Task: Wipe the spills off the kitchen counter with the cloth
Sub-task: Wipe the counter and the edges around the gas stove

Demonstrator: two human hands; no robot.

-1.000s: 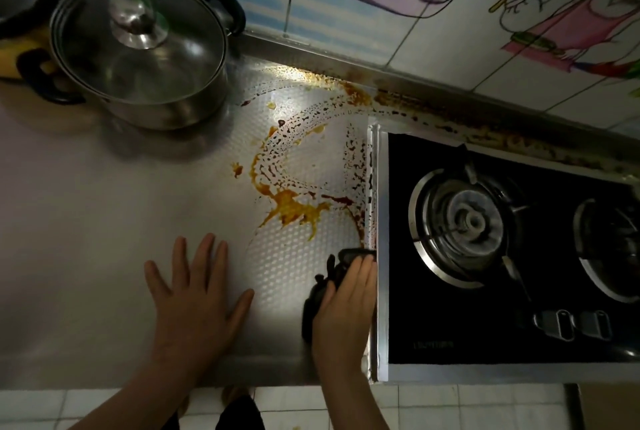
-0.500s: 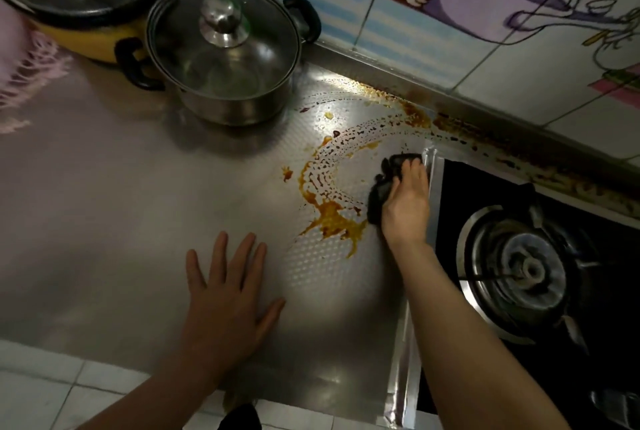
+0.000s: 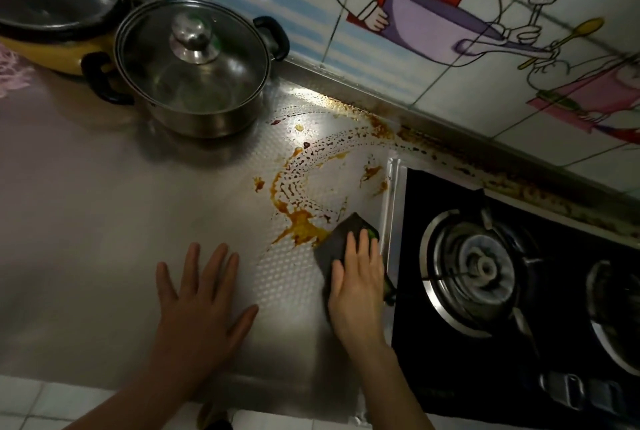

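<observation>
Worktop (image 3: pixel 86 221) of dull steel, seen from above, with both hands (image 3: pixel 356 282) laid on its near half. Right hand pressed flat, fingers straight and close together, on top of a dark cloth (image 3: pixel 341 239); the cloth lies directly beneath the palm and fingers, its far corner projecting past the fingertips and a green edge showing at its right side. Cloth position: just left of the raised metal rim of the stove (image 3: pixel 519 291), touching the near right end of the orange-brown spill (image 3: pixel 301 225). Left hand (image 3: pixel 201 301) spread wide and empty, palm down on bare worktop, left of the cloth and apart from it, near the front edge.

Spill: a curved arc of sauce, thickest at its near end beside the cloth, thinning into dotted streaks that sweep far and right toward the wall. Further brown residue (image 3: pixel 485 166) runs along the joint between worktop and tiled wall (image 3: pixel 381 83), behind the stove.

Steel pot (image 3: pixel 192 65) with a glass lid stands at the far left of the spill, well apart from both hands. Yellow pot (image 3: pixel 59 51) with a dark-rimmed lid stands just left of it, black handles nearly touching. Stove burner (image 3: pixel 481 266) lies right of the right hand.
</observation>
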